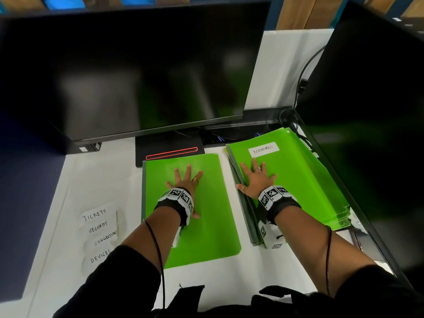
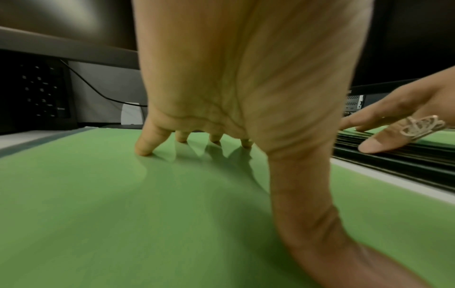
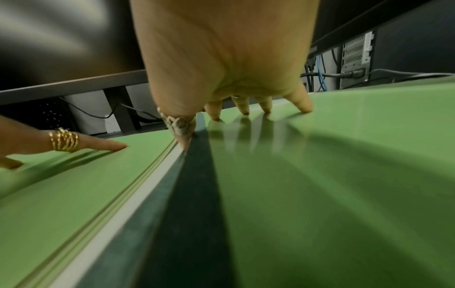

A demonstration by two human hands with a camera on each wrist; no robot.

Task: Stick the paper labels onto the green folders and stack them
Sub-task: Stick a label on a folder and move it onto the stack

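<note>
A plain green folder lies on the white table in front of me. My left hand rests flat on it, fingers spread and fingertips pressing the cover. To its right is a stack of green folders; the top one carries a white label reading ECONOMICS. My right hand lies flat on that top folder with fingers spread and the thumb at the stack's left edge. Several loose paper labels, among them TICKETS, SECURITY and DEVICES, lie at the left.
A large dark monitor stands behind the folders, its base touching the plain folder's far edge. A second monitor closes the right side, with cables behind. A dark blue partition bounds the left. White table shows near me.
</note>
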